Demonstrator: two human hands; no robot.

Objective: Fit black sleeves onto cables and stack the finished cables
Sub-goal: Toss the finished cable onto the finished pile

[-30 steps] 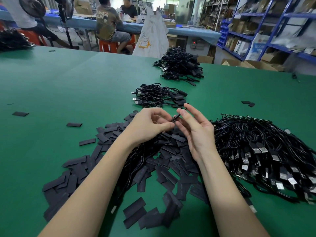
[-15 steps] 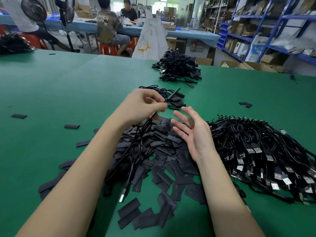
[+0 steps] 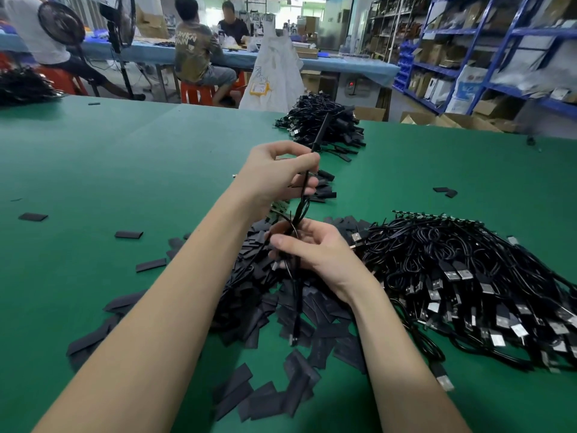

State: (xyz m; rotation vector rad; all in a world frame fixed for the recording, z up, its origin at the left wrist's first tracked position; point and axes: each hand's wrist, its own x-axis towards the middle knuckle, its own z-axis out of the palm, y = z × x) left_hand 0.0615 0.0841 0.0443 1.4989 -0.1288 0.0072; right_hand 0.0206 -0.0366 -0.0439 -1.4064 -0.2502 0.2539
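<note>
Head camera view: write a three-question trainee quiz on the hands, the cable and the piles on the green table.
1. True or false: the left hand pinches the cable above the right hand.
2. The loose black sleeves lie: A) under the hands, B) on the blue shelves, C) in a box.
3. Fill in: the big pile of cables showing metal plugs lies to the person's ____.

Key: 1 true; 2 A; 3 right.

**Matt sleeves, glossy cables, green mat**

The bench (image 3: 125, 157) has a smooth, matt green covering. The flat sleeves (image 3: 249, 398) look matt black, like rubbery plastic. The heaped cables (image 3: 452, 260) are glossy black with shiny metal plugs (image 3: 496, 339).
</note>
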